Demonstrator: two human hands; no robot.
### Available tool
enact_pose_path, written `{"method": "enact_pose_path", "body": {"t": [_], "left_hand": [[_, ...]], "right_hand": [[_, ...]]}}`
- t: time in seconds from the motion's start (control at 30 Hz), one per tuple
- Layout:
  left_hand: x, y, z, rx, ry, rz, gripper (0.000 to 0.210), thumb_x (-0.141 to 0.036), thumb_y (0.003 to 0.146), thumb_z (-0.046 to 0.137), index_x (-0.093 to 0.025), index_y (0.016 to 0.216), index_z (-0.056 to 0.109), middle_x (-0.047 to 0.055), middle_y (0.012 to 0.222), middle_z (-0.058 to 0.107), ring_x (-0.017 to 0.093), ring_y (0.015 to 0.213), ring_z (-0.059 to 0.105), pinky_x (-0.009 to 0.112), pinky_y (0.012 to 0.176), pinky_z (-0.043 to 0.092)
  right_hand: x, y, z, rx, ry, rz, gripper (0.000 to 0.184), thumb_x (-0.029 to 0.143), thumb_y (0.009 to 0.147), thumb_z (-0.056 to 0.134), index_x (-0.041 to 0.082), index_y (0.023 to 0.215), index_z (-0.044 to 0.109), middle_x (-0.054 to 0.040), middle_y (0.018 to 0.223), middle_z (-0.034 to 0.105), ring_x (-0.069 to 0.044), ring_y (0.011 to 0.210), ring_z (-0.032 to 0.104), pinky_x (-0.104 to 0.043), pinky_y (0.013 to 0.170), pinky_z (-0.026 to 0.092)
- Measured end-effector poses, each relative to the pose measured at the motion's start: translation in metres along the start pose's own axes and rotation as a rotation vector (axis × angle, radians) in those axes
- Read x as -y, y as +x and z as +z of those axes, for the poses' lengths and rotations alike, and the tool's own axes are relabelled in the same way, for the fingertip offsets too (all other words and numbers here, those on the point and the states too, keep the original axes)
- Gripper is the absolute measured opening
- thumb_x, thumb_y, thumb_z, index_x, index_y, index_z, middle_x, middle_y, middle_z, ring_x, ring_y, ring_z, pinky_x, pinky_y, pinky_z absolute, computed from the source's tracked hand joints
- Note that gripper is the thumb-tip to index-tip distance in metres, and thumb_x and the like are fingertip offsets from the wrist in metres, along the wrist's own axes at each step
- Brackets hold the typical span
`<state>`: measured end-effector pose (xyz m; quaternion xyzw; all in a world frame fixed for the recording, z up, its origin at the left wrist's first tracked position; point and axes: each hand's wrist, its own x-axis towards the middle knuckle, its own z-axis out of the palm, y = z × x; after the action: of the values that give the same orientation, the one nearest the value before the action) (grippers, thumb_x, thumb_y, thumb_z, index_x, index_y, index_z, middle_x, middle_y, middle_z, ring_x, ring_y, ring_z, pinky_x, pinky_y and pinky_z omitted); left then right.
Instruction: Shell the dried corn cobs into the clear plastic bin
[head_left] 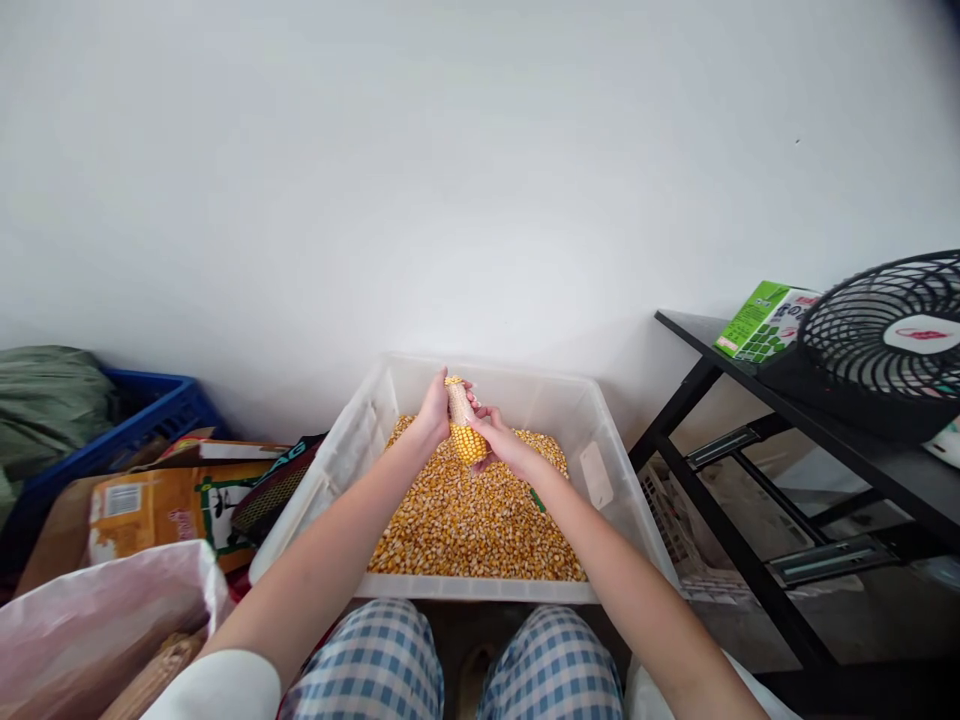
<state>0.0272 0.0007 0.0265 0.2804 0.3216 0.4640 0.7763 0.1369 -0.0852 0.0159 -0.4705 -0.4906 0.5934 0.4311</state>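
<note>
A partly shelled corn cob (468, 442) is held above the bin, tilted, with yellow kernels on its lower end and a bare pale band higher up. My left hand (435, 408) wraps round the upper part of the cob. Fingers of my right hand (501, 440) close on its kernel-covered lower side, the thumb lying against the kernels. Below both hands, loose corn kernels (465, 530) fill much of a translucent plastic bin (607, 450). A small green object (537, 499) lies on the kernels by my right wrist; its kind is unclear.
To the right stands a black table (697, 335) with a black fan (885, 330) and a green-white box (765, 320) on it. At left are a blue crate (157, 405), an orange package (142, 510) and a white sack (112, 620). A white wall (480, 180) rises behind the bin.
</note>
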Motion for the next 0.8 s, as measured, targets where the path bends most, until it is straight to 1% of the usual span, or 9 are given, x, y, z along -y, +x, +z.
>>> {"method": "enact_pose_path", "body": {"t": [0.1, 0.17, 0.23, 0.3, 0.4, 0.53, 0.63, 0.7, 0.8], "left_hand": [[0.002, 0.007, -0.007, 0.004, 0.156, 0.145, 0.047, -0.054, 0.08, 0.032, -0.015, 0.083, 0.059, 0.008, 0.072, 0.062, 0.019, 0.067, 0.06, 0.034, 0.064, 0.048], [0.004, 0.011, -0.01, -0.05, 0.352, 0.357, 0.041, -0.051, 0.078, 0.04, -0.018, 0.092, 0.061, 0.007, 0.091, 0.063, 0.019, 0.086, 0.058, 0.031, 0.074, 0.046], [0.008, 0.011, -0.008, -0.059, 0.551, 0.476, 0.037, -0.048, 0.075, 0.048, -0.018, 0.091, 0.063, 0.006, 0.096, 0.063, 0.02, 0.094, 0.055, 0.028, 0.078, 0.043], [0.015, 0.005, -0.002, 0.036, 0.668, 0.42, 0.042, -0.052, 0.074, 0.047, -0.015, 0.085, 0.064, 0.007, 0.088, 0.064, 0.022, 0.091, 0.056, 0.028, 0.076, 0.042], [0.029, -0.006, 0.011, 0.167, 0.643, 0.344, 0.05, -0.056, 0.076, 0.041, -0.013, 0.089, 0.063, 0.007, 0.081, 0.065, 0.022, 0.085, 0.057, 0.029, 0.074, 0.043], [0.042, -0.012, 0.02, 0.105, 0.466, 0.357, 0.05, -0.057, 0.075, 0.042, -0.013, 0.092, 0.059, 0.008, 0.078, 0.065, 0.019, 0.075, 0.059, 0.027, 0.065, 0.045], [0.042, -0.01, 0.019, 0.07, 0.428, 0.313, 0.053, -0.06, 0.074, 0.04, -0.012, 0.092, 0.056, 0.008, 0.073, 0.063, 0.017, 0.061, 0.059, 0.027, 0.055, 0.044], [0.04, -0.01, 0.017, 0.038, 0.506, 0.342, 0.053, -0.061, 0.075, 0.038, -0.013, 0.092, 0.053, 0.007, 0.071, 0.062, 0.015, 0.056, 0.057, 0.026, 0.053, 0.043], [0.037, -0.014, 0.017, -0.03, 0.798, 0.515, 0.048, -0.059, 0.076, 0.037, -0.015, 0.085, 0.053, 0.005, 0.069, 0.06, 0.016, 0.061, 0.056, 0.026, 0.057, 0.042]], "right_hand": [[-0.004, 0.002, 0.001, -0.024, 0.054, 0.0, 0.036, 0.05, 0.073, 0.051, 0.026, 0.092, 0.033, 0.0026, 0.074, 0.053, -0.013, 0.051, 0.053, -0.025, 0.035, 0.044], [-0.005, 0.006, -0.002, -0.08, 0.13, -0.011, 0.035, 0.049, 0.074, 0.05, 0.027, 0.093, 0.031, 0.0031, 0.076, 0.054, -0.012, 0.051, 0.053, -0.027, 0.038, 0.046], [-0.005, 0.011, -0.006, -0.168, 0.197, -0.068, 0.037, 0.047, 0.073, 0.052, 0.029, 0.095, 0.029, 0.0031, 0.08, 0.056, -0.013, 0.054, 0.055, -0.027, 0.042, 0.047], [-0.004, 0.014, -0.011, -0.257, 0.239, -0.146, 0.041, 0.046, 0.072, 0.054, 0.03, 0.099, 0.028, 0.0032, 0.085, 0.058, -0.013, 0.06, 0.056, -0.026, 0.046, 0.047], [-0.002, 0.016, -0.014, -0.349, 0.203, -0.228, 0.044, 0.046, 0.07, 0.056, 0.031, 0.103, 0.031, 0.0039, 0.084, 0.06, -0.012, 0.065, 0.056, -0.023, 0.051, 0.044], [0.0, 0.016, -0.021, -0.398, 0.041, -0.263, 0.037, 0.055, 0.075, 0.043, 0.023, 0.092, 0.052, 0.001, 0.072, 0.06, -0.013, 0.064, 0.055, -0.023, 0.053, 0.041], [0.004, 0.018, -0.034, -0.613, -0.068, -0.334, 0.048, 0.059, 0.076, 0.034, 0.019, 0.075, 0.06, -0.0012, 0.065, 0.057, -0.014, 0.064, 0.053, -0.024, 0.056, 0.041], [0.007, 0.019, -0.044, -0.746, -0.066, -0.382, 0.048, 0.058, 0.076, 0.034, 0.018, 0.073, 0.06, -0.0013, 0.066, 0.055, -0.013, 0.066, 0.052, -0.023, 0.056, 0.04], [0.014, 0.018, -0.053, -0.728, 0.057, -0.403, 0.048, 0.058, 0.075, 0.035, 0.018, 0.081, 0.059, -0.0007, 0.067, 0.053, -0.012, 0.064, 0.052, -0.022, 0.052, 0.04]]}}
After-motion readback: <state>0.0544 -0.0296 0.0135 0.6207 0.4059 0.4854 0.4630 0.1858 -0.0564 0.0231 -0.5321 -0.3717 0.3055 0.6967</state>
